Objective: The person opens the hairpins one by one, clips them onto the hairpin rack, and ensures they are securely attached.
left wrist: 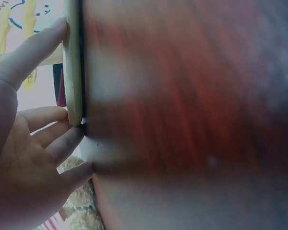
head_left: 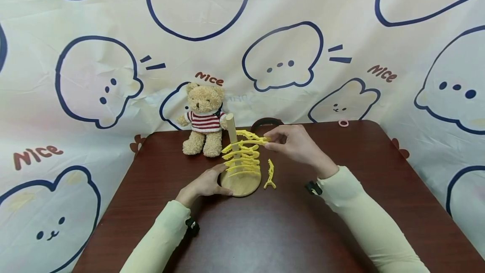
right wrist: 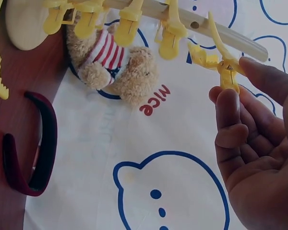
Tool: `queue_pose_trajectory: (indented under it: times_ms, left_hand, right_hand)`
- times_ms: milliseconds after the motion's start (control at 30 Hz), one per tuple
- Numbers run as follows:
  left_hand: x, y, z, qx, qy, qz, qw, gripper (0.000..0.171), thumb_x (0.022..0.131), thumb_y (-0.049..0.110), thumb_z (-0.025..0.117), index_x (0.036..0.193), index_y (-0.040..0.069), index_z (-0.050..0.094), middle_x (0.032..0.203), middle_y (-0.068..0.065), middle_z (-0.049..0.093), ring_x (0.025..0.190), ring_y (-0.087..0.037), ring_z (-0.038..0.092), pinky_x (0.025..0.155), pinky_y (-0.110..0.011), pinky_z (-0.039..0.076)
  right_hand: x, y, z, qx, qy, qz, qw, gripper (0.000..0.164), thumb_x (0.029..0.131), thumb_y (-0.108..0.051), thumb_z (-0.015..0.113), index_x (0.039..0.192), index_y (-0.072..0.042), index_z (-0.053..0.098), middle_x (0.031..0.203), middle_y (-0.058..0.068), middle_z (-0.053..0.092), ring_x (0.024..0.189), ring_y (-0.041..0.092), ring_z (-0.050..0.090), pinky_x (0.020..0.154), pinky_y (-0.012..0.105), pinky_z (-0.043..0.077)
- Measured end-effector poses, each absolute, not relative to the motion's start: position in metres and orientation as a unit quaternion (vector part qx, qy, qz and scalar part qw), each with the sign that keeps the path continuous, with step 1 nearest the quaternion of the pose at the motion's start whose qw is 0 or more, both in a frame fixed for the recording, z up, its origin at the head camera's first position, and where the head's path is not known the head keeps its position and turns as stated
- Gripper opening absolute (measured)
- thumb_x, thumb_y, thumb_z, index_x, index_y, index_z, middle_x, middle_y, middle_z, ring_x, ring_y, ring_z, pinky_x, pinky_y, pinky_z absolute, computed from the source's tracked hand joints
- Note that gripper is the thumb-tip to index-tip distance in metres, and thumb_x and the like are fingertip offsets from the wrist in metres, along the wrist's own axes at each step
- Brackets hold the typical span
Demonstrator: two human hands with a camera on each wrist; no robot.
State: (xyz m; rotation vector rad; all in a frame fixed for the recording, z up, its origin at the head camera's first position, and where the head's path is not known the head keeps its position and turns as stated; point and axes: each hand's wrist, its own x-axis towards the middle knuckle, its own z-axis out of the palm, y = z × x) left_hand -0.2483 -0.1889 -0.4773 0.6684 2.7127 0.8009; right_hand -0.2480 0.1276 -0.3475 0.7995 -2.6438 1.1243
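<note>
A wooden stand with an upright post [head_left: 230,126] and a round base [head_left: 242,188] carries several yellow hair clips [head_left: 242,160] clamped in a column. My left hand [head_left: 206,183] holds the base at its left side, with the thumb [left wrist: 41,45] on top and fingers against the rim. Near the post's top, my right hand [head_left: 297,144] pinches the handles of another yellow hair clip [right wrist: 227,72] between thumb and fingers. Its jaws are spread apart beside the post in the right wrist view. One loose yellow hair clip [head_left: 270,174] lies on the table right of the base.
A teddy bear [head_left: 204,115] in a striped top sits behind the stand to the left. Behind my right hand lies a dark red headband [right wrist: 50,139]. A small pink ring [head_left: 343,124] is at the back edge of the brown table [head_left: 257,239], before a printed cloth.
</note>
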Motion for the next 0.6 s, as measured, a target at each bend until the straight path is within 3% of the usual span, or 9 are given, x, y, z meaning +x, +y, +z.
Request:
queue_pose_trajectory:
  times_ms: [600]
  left_hand:
    - [-0.247, -0.188, -0.476, 0.215, 0.932, 0.264, 0.125, 0.093, 0.075, 0.040, 0.087, 0.150, 0.006, 0.043, 0.156, -0.014, 0.043, 0.143, -0.032, 0.042, 0.115, -0.048, 0.038]
  right_hand:
    - [-0.256, 0.105, -0.345, 0.287, -0.877, 0.381, 0.055, 0.022, 0.086, -0.025, 0.080, 0.107, -0.017, 0.077, 0.089, -0.006, 0.075, 0.076, 0.009, 0.065, 0.067, 0.029, 0.055]
